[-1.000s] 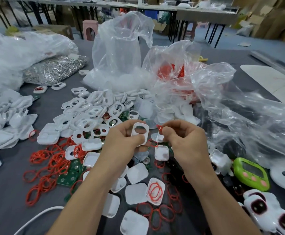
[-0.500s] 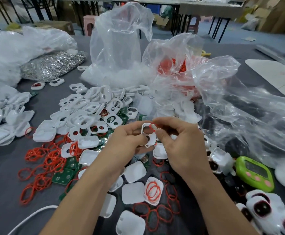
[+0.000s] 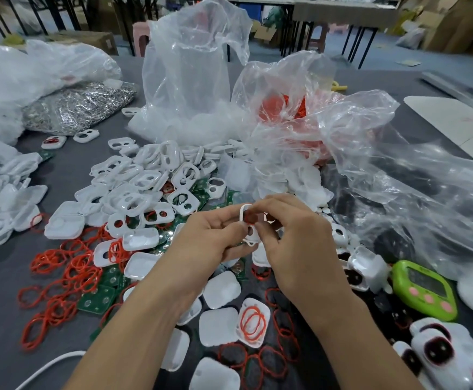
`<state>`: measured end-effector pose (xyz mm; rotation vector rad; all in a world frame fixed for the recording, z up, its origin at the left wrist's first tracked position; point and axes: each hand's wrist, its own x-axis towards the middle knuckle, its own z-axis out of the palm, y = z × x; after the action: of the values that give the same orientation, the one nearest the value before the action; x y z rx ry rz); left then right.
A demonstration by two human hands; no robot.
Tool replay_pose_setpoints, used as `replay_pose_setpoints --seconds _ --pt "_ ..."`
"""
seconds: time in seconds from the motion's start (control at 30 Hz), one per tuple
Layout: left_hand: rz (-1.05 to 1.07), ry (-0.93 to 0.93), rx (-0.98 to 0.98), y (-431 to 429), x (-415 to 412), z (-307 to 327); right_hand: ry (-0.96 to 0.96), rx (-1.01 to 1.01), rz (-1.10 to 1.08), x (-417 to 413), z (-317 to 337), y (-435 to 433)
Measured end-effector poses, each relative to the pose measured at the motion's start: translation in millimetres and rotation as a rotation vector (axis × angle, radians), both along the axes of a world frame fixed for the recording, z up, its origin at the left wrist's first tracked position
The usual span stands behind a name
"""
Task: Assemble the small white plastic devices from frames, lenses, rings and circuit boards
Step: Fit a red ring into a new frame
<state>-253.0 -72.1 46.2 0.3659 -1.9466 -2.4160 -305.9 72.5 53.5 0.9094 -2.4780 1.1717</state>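
The left hand [image 3: 213, 237] & right hand [image 3: 291, 237] are meeting above the surface [image 3: 4, 347], both pinching one white frame [image 3: 248, 229] w/ curled fingertips. A red ring [image 3: 250, 219] is sitting at the frame's upper opening, by the right fingertips. Loose frames [image 3: 134, 187] are heaping beyond the left hand, w/ red rings [image 3: 61, 266] & green circuit boards [image 3: 97, 301] spreading to its left. White covers [image 3: 218, 325] are lying below both wrists, and a green timer [image 3: 423, 288] is resting right of the right hand.

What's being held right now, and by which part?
One white frame, between both hands: left hand pinches its left edge, right hand pinches its right edge.
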Motion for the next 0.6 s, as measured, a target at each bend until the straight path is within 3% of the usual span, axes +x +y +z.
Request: replay_pose_setpoints --seconds 0.17,0.33,0.4,0.5,0.6 --pt "0.038 -0.013 -0.052 0.0 1.5 -0.6 0.100 -0.018 -0.041 4.7 -3.2 -3.7" --pt "0.120 -0.011 0.003 -1.0 0.3 0.4 0.063 -0.072 -0.030 -2.0 -4.9 0.4" --pt "0.238 -0.025 0.042 -0.3 -2.4 0.5 -0.040 -0.195 -0.053 -7.3 -3.3 3.8" --pt "0.391 -0.056 -0.024 -1.7 -4.1 -0.8 -0.342 -0.461 -0.087 -14.4 -2.0 6.0" --pt "0.313 -0.059 0.059 -0.8 -2.2 -0.3 -0.595 -0.586 -0.056 -14.7 -4.3 2.4"
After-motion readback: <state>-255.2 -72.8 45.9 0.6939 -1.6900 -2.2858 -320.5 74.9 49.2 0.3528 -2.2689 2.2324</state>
